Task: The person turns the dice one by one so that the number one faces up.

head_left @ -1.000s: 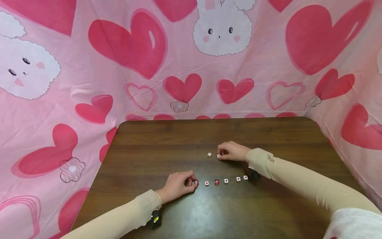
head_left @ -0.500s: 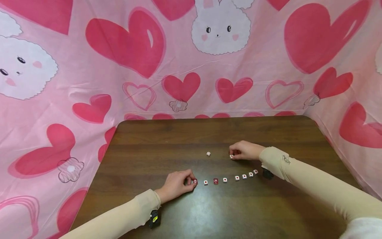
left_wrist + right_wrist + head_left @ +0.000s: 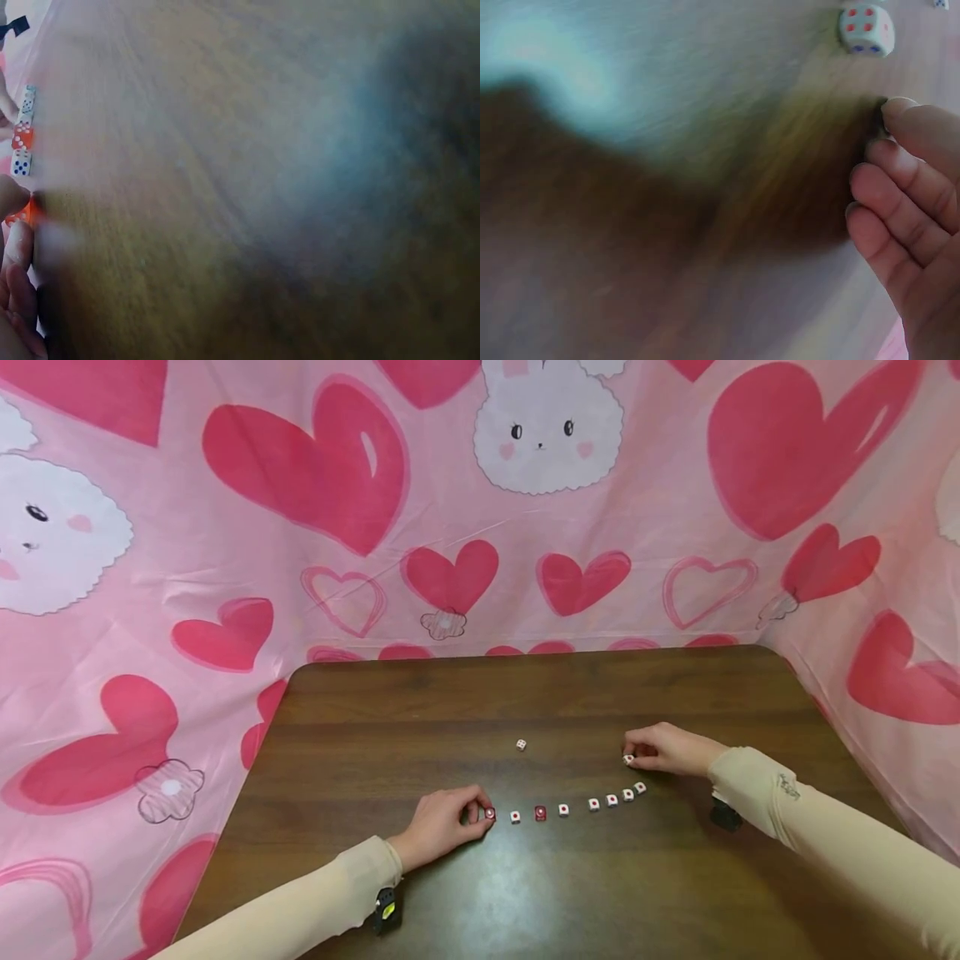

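At the left end of a row of dice, my left hand (image 3: pixel 442 825) pinches a translucent red die (image 3: pixel 491 814) between thumb and index finger. The left wrist view shows its fingers (image 3: pixel 21 244) around that red die at the frame's edge. My right hand (image 3: pixel 675 749) pinches a white die (image 3: pixel 628 760) by its fingertips, behind the row's right end. In the right wrist view the thumb and fingers (image 3: pixel 877 191) mostly hide that die. The row also holds a white die (image 3: pixel 515 817), a second red die (image 3: pixel 540 813) and several more white dice (image 3: pixel 594 805) curving back to the right.
A lone white die (image 3: pixel 521 744) lies behind the row, between the two hands and farther back. All the dice are on a brown wooden table (image 3: pixel 420 702). Pink cloth (image 3: pixel 450 510) with hearts and rabbits hangs round its back and sides.
My right hand has moved right with the white die, away from the lone die. White dice at the row's right end, hidden by the sleeve at first, now show. The left hand keeps its place.
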`<act>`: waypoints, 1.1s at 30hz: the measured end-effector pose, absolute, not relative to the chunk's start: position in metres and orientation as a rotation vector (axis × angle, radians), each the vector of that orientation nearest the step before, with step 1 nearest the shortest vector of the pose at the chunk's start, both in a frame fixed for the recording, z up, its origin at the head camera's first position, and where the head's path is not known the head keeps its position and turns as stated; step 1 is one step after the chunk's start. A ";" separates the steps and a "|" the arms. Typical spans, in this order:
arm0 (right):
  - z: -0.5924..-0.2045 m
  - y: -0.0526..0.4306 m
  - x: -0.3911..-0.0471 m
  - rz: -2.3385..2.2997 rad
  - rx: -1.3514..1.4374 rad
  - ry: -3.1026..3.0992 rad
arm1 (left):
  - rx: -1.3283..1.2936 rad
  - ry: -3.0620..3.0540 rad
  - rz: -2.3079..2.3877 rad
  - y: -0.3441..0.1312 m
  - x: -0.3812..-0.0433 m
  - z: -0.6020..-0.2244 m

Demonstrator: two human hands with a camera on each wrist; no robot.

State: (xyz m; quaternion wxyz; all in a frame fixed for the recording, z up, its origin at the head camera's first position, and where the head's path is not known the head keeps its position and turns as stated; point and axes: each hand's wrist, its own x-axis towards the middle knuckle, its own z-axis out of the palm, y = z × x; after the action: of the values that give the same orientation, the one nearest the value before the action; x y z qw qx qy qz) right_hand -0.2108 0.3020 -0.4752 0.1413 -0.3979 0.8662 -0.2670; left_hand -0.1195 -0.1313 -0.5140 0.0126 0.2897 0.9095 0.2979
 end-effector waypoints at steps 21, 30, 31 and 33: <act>-0.489 0.334 -0.177 -0.885 -1.081 2.550 | 0.928 2.818 0.933 -0.133 -0.121 -0.516; -0.495 0.335 -0.177 -0.930 -1.098 2.536 | 0.934 2.810 0.940 -0.133 -0.119 -0.514; -0.495 0.335 -0.177 -0.933 -1.094 2.534 | 0.933 2.808 0.936 -0.133 -0.119 -0.514; -0.495 0.335 -0.177 -0.937 -1.082 2.528 | 0.924 2.800 0.924 -0.134 -0.120 -0.514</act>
State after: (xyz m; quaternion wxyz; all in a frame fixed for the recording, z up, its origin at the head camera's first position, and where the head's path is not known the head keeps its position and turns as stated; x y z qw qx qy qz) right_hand -0.1766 0.3347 -0.4955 0.1182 -0.3698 0.8641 -0.3203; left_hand -0.1199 -0.1337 -0.5140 0.0257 0.2990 0.9059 0.2988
